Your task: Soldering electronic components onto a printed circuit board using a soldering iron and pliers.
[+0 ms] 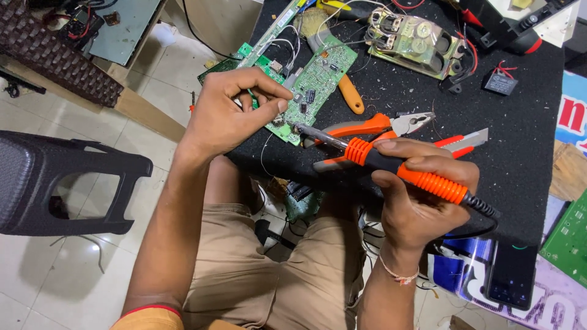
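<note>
My right hand (422, 195) grips a soldering iron (391, 165) with an orange and black handle; its metal tip points left onto the near corner of a green circuit board (315, 82). My left hand (235, 113) rests on the board's near left edge, thumb and fingers pinched together; something thin may be between them, but I cannot tell what. The board lies on a black mat (526, 134) covering the workbench.
Orange-handled pliers (379, 125) and a red utility knife (465, 143) lie just behind the iron. A brush (333, 58), a metal chassis part (416, 43) and wires sit farther back. A phone (510, 278) rests at the near right. A black plastic stool (55, 183) stands at left.
</note>
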